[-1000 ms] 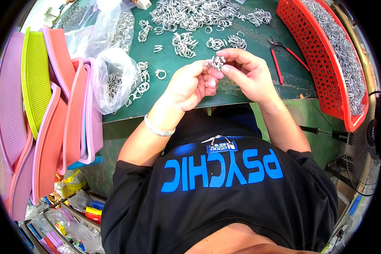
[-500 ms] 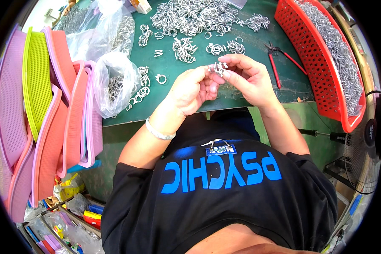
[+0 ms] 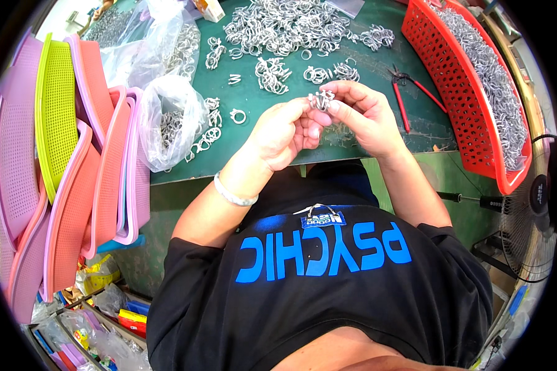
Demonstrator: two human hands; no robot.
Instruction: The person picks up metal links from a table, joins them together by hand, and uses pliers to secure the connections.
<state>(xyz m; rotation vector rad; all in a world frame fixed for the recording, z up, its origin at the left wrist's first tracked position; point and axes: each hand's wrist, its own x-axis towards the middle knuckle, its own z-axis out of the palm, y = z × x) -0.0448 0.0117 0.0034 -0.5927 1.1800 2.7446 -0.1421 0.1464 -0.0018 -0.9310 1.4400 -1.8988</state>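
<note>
A small cluster of silver metal rings (image 3: 320, 101) is pinched between my two hands above the table's near edge. My left hand (image 3: 286, 131) grips its left side with thumb and fingers, the lower fingers curled. From the right, my right hand (image 3: 366, 117) holds it between thumb and forefinger. Just beyond the hands lie small heaps of rings (image 3: 272, 75), and a bigger pile of rings (image 3: 288, 28) spreads behind them. One single ring (image 3: 237, 116) rests on the table left of my left hand.
Red-handled cutting pliers (image 3: 402, 99) lie right of my hands. A red perforated basket (image 3: 461, 93) full of metal pieces stands at the right. Clear plastic bags (image 3: 173, 123) with rings sit at the left, beside stacked coloured baskets (image 3: 59, 111). A fan (image 3: 529, 229) stands at lower right.
The ring cluster has turned a little between my fingers. My hands stay in nearly the same place, and the whole view has shifted slightly.
</note>
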